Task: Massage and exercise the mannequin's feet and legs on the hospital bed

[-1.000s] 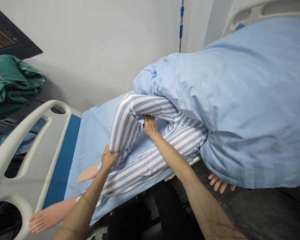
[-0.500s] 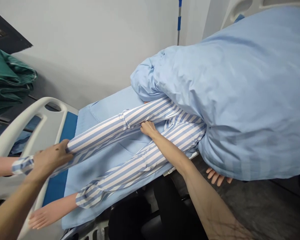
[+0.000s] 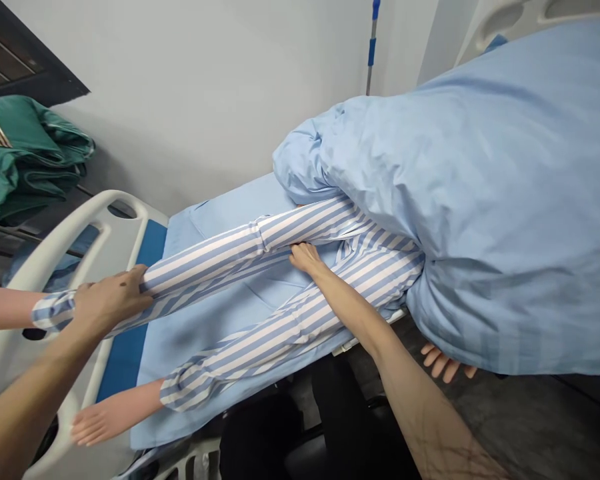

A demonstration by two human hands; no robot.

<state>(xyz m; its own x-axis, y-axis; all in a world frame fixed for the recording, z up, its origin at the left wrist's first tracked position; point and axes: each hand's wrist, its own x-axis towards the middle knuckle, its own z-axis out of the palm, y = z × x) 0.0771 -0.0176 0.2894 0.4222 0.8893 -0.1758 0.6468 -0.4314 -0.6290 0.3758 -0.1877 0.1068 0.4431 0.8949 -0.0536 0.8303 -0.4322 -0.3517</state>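
A figure lies on the bed in blue-and-white striped trousers; I cannot tell whether it is a person or a manikin. My left hand is wrapped round the far lower leg, just above the ankle. That leg is raised off the sheet at its foot end, and its foot is out of view. At the knee of the same leg, my right hand is curled against the underside, its fingertips hidden under the trousers. The near leg rests on the sheet, its bare foot beside the footboard.
A light blue quilt is bunched over the upper body, with a hand showing beneath it. The footboard closes the left end of the bed. Folded green cloth lies beyond it. A pole stands by the wall.
The far ankle and my left hand have risen slightly. My right hand keeps its place at the knee. The whole view has shifted a little, so things appear farther right.
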